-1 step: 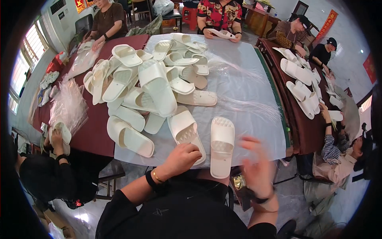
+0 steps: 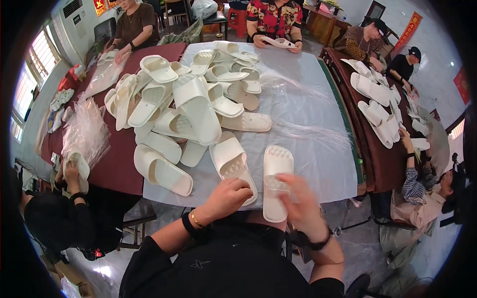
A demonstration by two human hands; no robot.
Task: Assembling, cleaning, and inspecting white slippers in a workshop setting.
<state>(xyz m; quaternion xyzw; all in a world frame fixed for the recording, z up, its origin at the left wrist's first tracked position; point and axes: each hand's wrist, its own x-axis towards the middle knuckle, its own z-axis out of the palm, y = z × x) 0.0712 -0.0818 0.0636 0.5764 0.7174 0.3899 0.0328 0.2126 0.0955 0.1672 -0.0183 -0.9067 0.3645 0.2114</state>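
Two white slippers lie side by side close to my body at the near edge of the table. My left hand (image 2: 226, 197) is curled over the heel end of the left slipper (image 2: 229, 154) and grips its side, fingertips hidden underneath. The right slipper (image 2: 276, 208) sticks out past the table edge, its sole face up and its strap across the middle. Slightly blurred, my right hand (image 2: 302, 206) hovers at its right side with thumb and fingers apart, partly covering the strap. Whether it touches the slipper I cannot tell.
A heap of white slippers (image 2: 196, 107) fills the middle and left of the plastic-covered table (image 2: 318, 164). Thin clear strands (image 2: 318, 136) lie at right. Clear plastic bags (image 2: 85, 131) rest on the dark red table at left. Co-workers sit around, several handling slippers.
My right hand has swung left, from beside the right slipper to over its strap's right side. My left hand and both near slippers have stayed in place.
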